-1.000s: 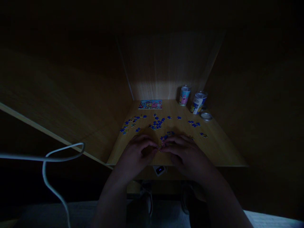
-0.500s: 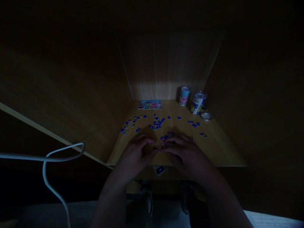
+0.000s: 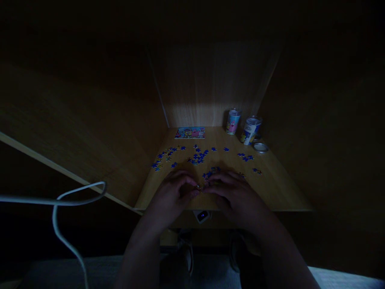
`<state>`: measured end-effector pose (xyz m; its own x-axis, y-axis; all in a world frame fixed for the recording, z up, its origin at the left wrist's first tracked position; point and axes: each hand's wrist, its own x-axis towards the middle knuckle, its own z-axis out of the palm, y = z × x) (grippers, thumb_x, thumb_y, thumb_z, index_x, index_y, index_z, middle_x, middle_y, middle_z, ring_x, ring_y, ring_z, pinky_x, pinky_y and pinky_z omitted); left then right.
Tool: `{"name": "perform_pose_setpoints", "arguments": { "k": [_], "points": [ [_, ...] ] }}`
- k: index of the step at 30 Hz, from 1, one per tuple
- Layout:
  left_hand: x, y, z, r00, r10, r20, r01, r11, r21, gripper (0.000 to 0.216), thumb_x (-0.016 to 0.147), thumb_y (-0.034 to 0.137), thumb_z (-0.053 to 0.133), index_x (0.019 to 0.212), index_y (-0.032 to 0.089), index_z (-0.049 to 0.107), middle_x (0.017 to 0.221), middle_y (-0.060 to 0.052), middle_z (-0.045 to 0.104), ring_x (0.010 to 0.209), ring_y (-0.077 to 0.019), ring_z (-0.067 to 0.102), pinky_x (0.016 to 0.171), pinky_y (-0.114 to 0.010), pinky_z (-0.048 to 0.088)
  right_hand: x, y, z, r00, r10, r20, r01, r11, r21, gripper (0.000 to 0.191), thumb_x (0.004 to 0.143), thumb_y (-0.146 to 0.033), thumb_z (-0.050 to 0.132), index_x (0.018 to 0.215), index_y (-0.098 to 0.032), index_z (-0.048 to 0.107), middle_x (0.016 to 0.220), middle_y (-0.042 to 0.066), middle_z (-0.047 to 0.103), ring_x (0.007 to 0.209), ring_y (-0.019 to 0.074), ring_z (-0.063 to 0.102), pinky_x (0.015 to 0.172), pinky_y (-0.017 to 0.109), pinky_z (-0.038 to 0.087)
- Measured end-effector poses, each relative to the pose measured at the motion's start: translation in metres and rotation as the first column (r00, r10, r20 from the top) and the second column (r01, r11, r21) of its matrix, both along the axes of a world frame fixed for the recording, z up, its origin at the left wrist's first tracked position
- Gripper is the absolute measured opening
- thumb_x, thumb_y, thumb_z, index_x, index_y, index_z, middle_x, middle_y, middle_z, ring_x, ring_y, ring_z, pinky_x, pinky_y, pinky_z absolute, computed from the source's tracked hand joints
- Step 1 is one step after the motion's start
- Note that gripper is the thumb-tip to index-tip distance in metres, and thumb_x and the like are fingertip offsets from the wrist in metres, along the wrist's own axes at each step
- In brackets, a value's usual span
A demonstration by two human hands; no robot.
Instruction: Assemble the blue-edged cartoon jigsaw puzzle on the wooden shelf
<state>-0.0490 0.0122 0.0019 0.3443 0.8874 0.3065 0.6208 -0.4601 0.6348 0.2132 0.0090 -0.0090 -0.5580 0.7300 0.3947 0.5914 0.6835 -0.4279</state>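
Note:
Close to the front edge of the wooden surface, my left hand [image 3: 176, 192] is closed in a pinch, thumb and forefinger on a small jigsaw piece [image 3: 200, 188]. My right hand [image 3: 233, 192] reaches in from the other side, its fingertips pinched at the same small spot. Whether each holds a separate piece or both share one is too dark and small to tell. Just beyond the right fingers lies a cluster of jigsaw pieces [image 3: 207, 175], partly covered by that hand. Farther back, several blue-backed jigsaw pieces [image 3: 199, 157] lie loose in the middle.
More jigsaw pieces [image 3: 162, 155] spread at the left, with a few [image 3: 246, 157] at the right. A cartoon picture card [image 3: 190, 133] lies by the back wall. Two printed cans [image 3: 232, 121] stand back right beside a round lid [image 3: 260, 148]. A white cable [image 3: 69, 202] loops at left.
The small piece between my fingertips has shifted or turned slightly. Both hands stay in nearly the same place, and the loose pieces lie as before.

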Motion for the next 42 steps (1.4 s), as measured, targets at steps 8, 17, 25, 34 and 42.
{"name": "perform_pose_setpoints", "arguments": {
  "k": [8, 17, 25, 34, 42],
  "points": [
    [0.0019, -0.0001, -0.0034, 0.999, -0.003, -0.037, 0.004, 1.0, 0.022, 0.01, 0.099, 0.023, 0.082, 0.105, 0.029, 0.077, 0.112, -0.002, 0.078, 0.11, -0.0249, 0.073, 0.099, -0.044, 0.055, -0.0002, -0.0004, -0.0003, 1.0, -0.005, -0.002, 0.005, 1.0, 0.012, 0.051, 0.1, -0.01, 0.069, 0.137, -0.043, 0.078, 0.138, 0.001, 0.075, 0.129, 0.0247, 0.067, 0.111, 0.05, 0.056],
    [0.0028, 0.0, 0.0004, 0.999, -0.023, -0.03, 0.024, 1.0, 0.019, 0.009, 0.097, 0.023, 0.083, 0.101, 0.03, 0.079, 0.108, 0.0, 0.078, 0.109, -0.0238, 0.073, 0.099, -0.043, 0.056, 0.0006, 0.0005, -0.0022, 1.0, 0.004, 0.002, -0.004, 1.0, -0.002, 0.049, 0.1, -0.01, 0.068, 0.136, -0.042, 0.078, 0.141, 0.0, 0.074, 0.13, 0.0242, 0.066, 0.112, 0.05, 0.055],
    [0.0012, 0.0011, -0.0042, 1.0, -0.023, -0.018, 0.024, 0.999, 0.024, 0.01, 0.098, 0.022, 0.083, 0.103, 0.029, 0.078, 0.111, 0.0, 0.078, 0.11, -0.0228, 0.072, 0.101, -0.042, 0.055, -0.0003, 0.0003, -0.0016, 1.0, -0.001, 0.008, 0.001, 1.0, -0.007, 0.051, 0.1, -0.01, 0.069, 0.138, -0.042, 0.077, 0.141, 0.0, 0.074, 0.131, 0.0245, 0.065, 0.115, 0.051, 0.053],
    [0.0013, -0.0004, -0.0005, 1.0, -0.001, -0.025, 0.001, 1.0, 0.001, 0.009, 0.098, 0.021, 0.081, 0.102, 0.029, 0.078, 0.11, 0.0, 0.078, 0.11, -0.0237, 0.073, 0.1, -0.041, 0.056, -0.0007, -0.0001, -0.0024, 1.0, -0.011, 0.004, 0.011, 1.0, -0.006, 0.049, 0.101, -0.012, 0.068, 0.137, -0.043, 0.078, 0.141, 0.0, 0.074, 0.13, 0.0244, 0.065, 0.113, 0.051, 0.053],
    [0.0026, 0.0004, 0.0023, 1.0, -0.017, -0.013, 0.017, 1.0, -0.013, 0.01, 0.097, 0.018, 0.078, 0.099, 0.027, 0.077, 0.11, -0.002, 0.078, 0.109, -0.0239, 0.073, 0.1, -0.042, 0.056, -0.0022, -0.0007, -0.0013, 1.0, -0.013, 0.001, 0.013, 1.0, 0.014, 0.043, 0.1, -0.01, 0.069, 0.13, -0.039, 0.081, 0.139, -0.001, 0.076, 0.13, 0.0237, 0.066, 0.113, 0.048, 0.054]
  ]
}}
